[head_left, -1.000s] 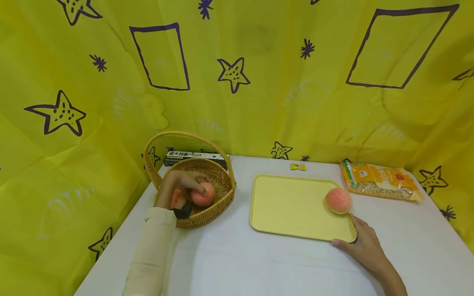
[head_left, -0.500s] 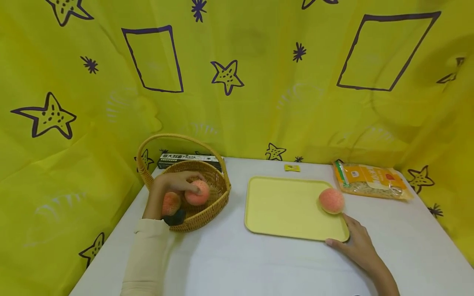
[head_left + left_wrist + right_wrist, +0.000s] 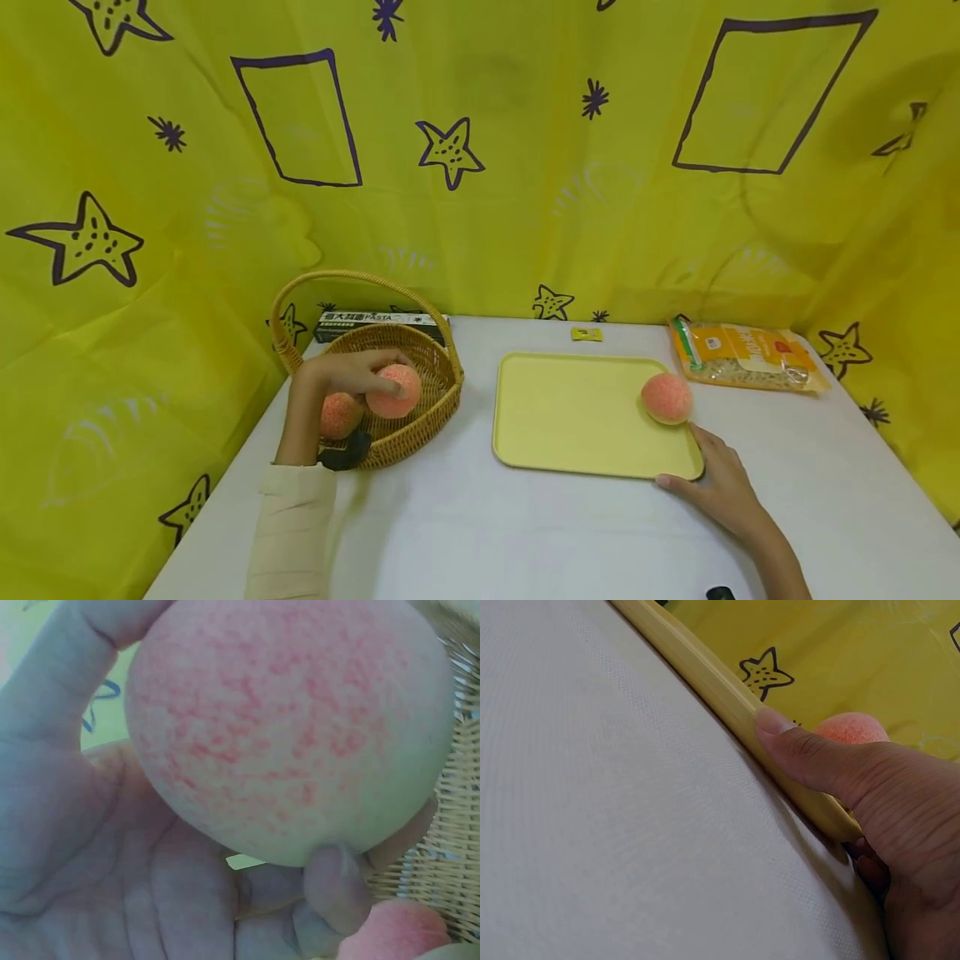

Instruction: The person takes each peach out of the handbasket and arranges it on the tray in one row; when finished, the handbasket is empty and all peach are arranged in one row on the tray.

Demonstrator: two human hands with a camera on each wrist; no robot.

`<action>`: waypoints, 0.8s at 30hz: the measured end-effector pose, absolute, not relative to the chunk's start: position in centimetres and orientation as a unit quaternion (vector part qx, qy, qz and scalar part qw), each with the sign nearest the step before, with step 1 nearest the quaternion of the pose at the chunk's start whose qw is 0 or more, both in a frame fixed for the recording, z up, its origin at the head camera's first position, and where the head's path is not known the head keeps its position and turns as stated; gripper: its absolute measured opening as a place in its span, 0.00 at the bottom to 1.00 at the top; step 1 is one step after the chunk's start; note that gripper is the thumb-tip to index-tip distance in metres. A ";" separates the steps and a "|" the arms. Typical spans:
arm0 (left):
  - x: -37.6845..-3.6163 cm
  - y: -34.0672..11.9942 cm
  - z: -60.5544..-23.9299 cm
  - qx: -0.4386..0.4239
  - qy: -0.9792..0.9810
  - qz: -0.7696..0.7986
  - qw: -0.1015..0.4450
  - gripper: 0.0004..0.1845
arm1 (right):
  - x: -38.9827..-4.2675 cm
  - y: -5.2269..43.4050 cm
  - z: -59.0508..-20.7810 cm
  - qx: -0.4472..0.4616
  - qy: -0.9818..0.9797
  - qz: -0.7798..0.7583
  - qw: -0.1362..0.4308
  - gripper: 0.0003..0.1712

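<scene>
Your left hand (image 3: 337, 377) grips a peach (image 3: 394, 391) over the basket (image 3: 442, 392), nine o'clock of the tray (image 3: 570, 408). Your right hand (image 3: 716, 483), thumb pressing, holds the tray's five o'clock corner.

pasta box (image 3: 375, 319) behind basket | yellow sachet (image 3: 587, 334) | snack bag (image 3: 746, 356) far right

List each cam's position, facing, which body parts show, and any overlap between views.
Head: worn high, looks forward and down at the white table; shows the left hand on a pink-orange speckled peach over the woven wicker basket, and the right hand at the flat yellow tray.
Left wrist: under the palm, close on that peach; shows palm and fingers.
Right wrist: low over the table, facing the tray rim; shows the thumb.
Shared: head and right wrist both see the tray's peach.
</scene>
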State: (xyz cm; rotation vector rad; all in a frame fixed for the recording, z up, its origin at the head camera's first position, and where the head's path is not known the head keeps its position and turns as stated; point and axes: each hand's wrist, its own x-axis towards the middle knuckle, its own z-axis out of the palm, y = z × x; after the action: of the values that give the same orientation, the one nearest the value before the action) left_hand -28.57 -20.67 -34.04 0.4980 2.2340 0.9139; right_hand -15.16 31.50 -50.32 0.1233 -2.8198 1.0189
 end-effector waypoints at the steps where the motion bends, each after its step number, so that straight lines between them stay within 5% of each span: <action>1: -28.3 -20.5 -33.8 0.198 0.855 0.346 0.332 0.26 | -15.2 31.5 -50.3 0.041 -0.938 0.338 0.070 0.59; 18: -25.4 -12.2 -31.8 0.367 0.826 0.282 0.321 0.25 | -15.2 31.5 -50.0 0.033 -0.938 0.341 0.059 0.60; 24: -25.4 -8.2 -34.0 0.340 0.798 0.359 0.345 0.24 | -15.2 31.6 -50.0 0.027 -0.940 0.337 0.050 0.61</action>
State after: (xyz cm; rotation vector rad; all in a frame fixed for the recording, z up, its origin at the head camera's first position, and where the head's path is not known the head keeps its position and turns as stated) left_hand -25.44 -8.17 -34.03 0.8826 2.0716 0.9336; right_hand -15.17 31.61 -50.04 0.0836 -2.8612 1.0277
